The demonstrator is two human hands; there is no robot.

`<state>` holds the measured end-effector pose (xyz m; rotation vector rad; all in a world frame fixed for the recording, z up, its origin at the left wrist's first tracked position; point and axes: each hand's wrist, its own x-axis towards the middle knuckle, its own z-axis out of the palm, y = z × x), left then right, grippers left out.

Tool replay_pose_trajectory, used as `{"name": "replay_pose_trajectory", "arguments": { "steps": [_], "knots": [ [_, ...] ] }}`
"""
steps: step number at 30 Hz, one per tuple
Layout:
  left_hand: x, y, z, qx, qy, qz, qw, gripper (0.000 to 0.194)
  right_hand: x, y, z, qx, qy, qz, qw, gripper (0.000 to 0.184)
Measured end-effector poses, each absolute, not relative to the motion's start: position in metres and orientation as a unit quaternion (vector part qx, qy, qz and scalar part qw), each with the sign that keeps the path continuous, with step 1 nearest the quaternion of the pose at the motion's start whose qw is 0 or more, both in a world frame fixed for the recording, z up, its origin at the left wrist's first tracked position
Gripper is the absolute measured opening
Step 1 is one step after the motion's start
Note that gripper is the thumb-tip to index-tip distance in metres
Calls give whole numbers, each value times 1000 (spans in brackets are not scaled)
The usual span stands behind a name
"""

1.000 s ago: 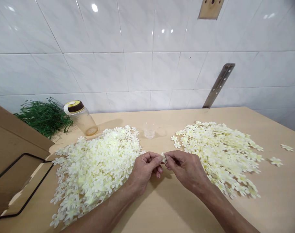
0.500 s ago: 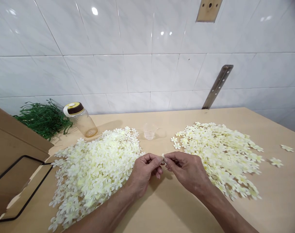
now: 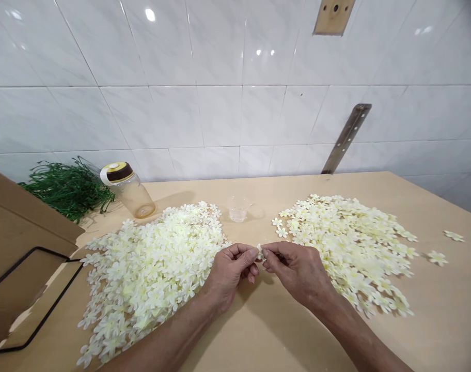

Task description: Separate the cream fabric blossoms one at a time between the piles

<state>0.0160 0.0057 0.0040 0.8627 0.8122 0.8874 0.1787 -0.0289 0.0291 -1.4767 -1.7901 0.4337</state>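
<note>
Between the two piles, my left hand [image 3: 233,271] and my right hand [image 3: 292,266] meet fingertip to fingertip above the table. Both are closed in a pinch on a small cream artificial flower [image 3: 260,252], mostly covered by the fingers. To the left spreads a large pile of pale artificial flowers [image 3: 154,263], partly behind my left forearm. A second, yellower pile of flowers [image 3: 351,243] lies on the right, beyond my right hand. A small clear plastic cup [image 3: 238,211] stands on the table behind my hands.
A clear bottle [image 3: 132,194] with a brown and yellow lid stands back left, beside green artificial stems [image 3: 71,188]. A cardboard box [image 3: 22,248] and a black wire frame [image 3: 45,318] occupy the left edge. Two loose flowers [image 3: 437,258] lie far right. A tiled wall [image 3: 220,119] rises behind.
The flower shows slightly more between my fingertips, which are a little further apart. Otherwise my hands and the piles stay nearly the same; the view has shifted very slightly.
</note>
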Motion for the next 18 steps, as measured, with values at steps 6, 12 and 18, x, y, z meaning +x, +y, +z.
{"name": "replay_pose_trajectory", "arguments": {
  "steps": [6, 12, 18],
  "knots": [
    [17, 5, 1, 413, 361, 409, 730, 29, 178, -29, 28, -594, -690, 173, 376, 25],
    [24, -2, -4, 468, 402, 455, 642, 29, 179, -27, 19, -590, -688, 189, 379, 26],
    [28, -2, -13, 499, 398, 472, 608, 27, 179, -23, 6, -585, -654, 232, 420, 26]
  ]
}}
